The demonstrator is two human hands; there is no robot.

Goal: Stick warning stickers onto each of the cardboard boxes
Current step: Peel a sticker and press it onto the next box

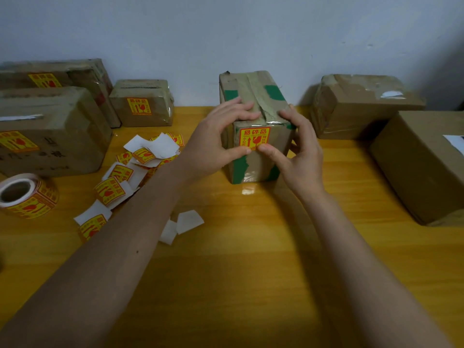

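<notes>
A cardboard box with green tape (253,96) stands in the middle of the yellow table (238,259). A yellow and red warning sticker (254,136) sits on its near face. My left hand (218,141) has its fingers laid over the box's top edge and its thumb pressing the sticker's lower edge. My right hand (298,156) holds the box's right side, thumb pressing the sticker from the right. Three boxes at the left (50,136), (57,76), (143,104) carry stickers. Two boxes at the right (361,104), (421,162) show no sticker.
A sticker roll (27,194) lies at the left edge. Loose stickers and white backing papers (140,162) are scattered left of my left forearm, with two backing scraps (183,224) nearer me. A pale wall runs behind the boxes.
</notes>
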